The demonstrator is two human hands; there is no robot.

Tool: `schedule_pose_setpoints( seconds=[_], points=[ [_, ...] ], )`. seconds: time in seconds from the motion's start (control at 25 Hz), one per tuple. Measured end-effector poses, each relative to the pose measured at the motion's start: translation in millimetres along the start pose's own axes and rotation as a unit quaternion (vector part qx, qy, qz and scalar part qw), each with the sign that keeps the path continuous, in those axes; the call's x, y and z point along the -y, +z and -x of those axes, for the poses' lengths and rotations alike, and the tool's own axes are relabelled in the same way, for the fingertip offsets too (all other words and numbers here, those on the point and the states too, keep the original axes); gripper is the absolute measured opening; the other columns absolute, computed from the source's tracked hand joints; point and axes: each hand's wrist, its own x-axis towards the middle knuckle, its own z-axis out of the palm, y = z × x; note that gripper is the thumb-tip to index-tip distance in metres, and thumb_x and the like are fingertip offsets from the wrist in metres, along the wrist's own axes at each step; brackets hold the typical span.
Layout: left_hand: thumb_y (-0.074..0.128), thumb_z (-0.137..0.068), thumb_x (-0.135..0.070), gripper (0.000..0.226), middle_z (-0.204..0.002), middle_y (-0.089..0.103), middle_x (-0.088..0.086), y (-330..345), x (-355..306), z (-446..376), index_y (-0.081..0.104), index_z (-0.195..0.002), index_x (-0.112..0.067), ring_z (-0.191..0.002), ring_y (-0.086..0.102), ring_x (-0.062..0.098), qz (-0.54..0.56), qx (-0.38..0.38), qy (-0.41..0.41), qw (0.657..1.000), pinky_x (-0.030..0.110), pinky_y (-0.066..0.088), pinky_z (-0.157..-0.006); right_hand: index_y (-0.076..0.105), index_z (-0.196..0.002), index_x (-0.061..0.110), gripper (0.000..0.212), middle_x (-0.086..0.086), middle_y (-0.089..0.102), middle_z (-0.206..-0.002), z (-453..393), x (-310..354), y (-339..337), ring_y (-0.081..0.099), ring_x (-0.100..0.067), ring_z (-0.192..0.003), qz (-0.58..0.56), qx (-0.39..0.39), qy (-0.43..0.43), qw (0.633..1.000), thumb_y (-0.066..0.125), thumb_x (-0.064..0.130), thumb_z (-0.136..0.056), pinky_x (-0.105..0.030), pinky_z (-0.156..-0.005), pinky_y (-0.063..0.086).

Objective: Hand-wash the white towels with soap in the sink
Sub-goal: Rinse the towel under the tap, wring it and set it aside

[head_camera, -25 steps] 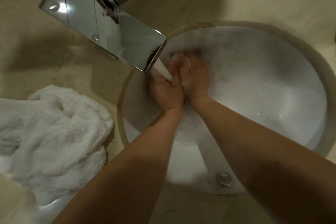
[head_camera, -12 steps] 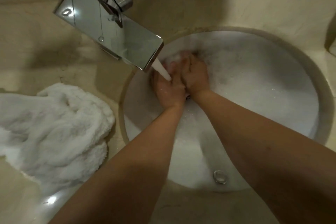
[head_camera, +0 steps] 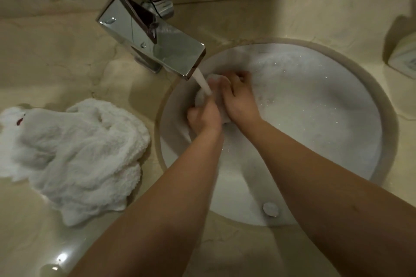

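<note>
At the centre of the frame, a person works a small white towel [head_camera: 212,91] under the running tap [head_camera: 155,40] in a round sink [head_camera: 315,141], both bare forearms reaching in from the lower edge. The left hand [head_camera: 203,119] has its fingers curled round the near end of the wet cloth, a tight grip just below the stream of water [head_camera: 203,81]; the right hand [head_camera: 238,94] lies over the far end with fingers bent down onto it, though whether they wrap fully round is hidden by the hand itself. The two hands nearly touch, the cloth bunched between them against the upper left wall of the bowl. Suds and glinting droplets coat the bowl, which suggests soap is already in play and this towel is mid-scrub or being rinsed. A second, larger towel [head_camera: 74,157] sits heaped on the table [head_camera: 67,63] at the left of the frame, clear of the bowl; whether it is washed or waiting cannot be told. A pale object [head_camera: 405,58] at the right edge may be the soap or its dish, too cropped to say.
</note>
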Motion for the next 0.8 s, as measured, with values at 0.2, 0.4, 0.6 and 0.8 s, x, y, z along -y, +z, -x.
schedule_pose_setpoints(
  seconds=[0.2,0.4,0.6,0.8],
  points=[
    [0.076,-0.084,-0.042,0.038,-0.095,0.071,0.004,-23,0,12,0.068,-0.098,-0.008,-0.088,0.068,0.018,-0.037,-0.029,0.093,0.995,0.020,0.047,-0.073,0.040,-0.140,0.021,0.056,-0.008,0.052,-0.134,14,9,3,0.054,-0.019,-0.113,-0.030,0.005,0.024,0.999,0.051,0.053,-0.095,-0.033,-0.093,0.045],
    [0.062,-0.090,-0.045,0.039,-0.062,0.056,-0.003,-30,-10,11,0.054,-0.063,-0.019,-0.069,0.058,0.023,-0.085,-0.025,0.266,0.960,0.032,0.050,-0.070,0.048,-0.137,0.017,0.059,-0.011,0.050,-0.135,22,-1,13,0.050,-0.019,-0.117,-0.070,0.001,0.099,0.993,0.039,0.059,-0.097,-0.026,-0.093,0.035],
    [0.048,-0.087,-0.043,0.044,-0.109,0.057,0.011,-38,5,-3,0.072,-0.096,-0.007,-0.101,0.058,0.029,-0.176,0.062,0.381,0.906,0.035,0.047,-0.090,0.046,-0.141,0.018,0.046,-0.012,0.041,-0.141,23,4,18,0.045,-0.021,-0.126,-0.083,-0.062,0.062,0.993,0.045,0.038,-0.100,-0.018,-0.095,0.032],
    [0.034,-0.096,-0.046,0.041,-0.107,0.064,0.016,-33,2,-4,0.066,-0.095,-0.021,-0.100,0.060,0.029,-0.116,0.103,0.311,0.938,0.045,0.046,-0.094,0.061,-0.125,0.017,0.055,-0.016,0.048,-0.140,21,0,40,0.042,-0.029,-0.132,0.127,-0.074,-0.030,0.989,0.032,0.055,-0.097,-0.023,-0.116,0.023]
  ],
)
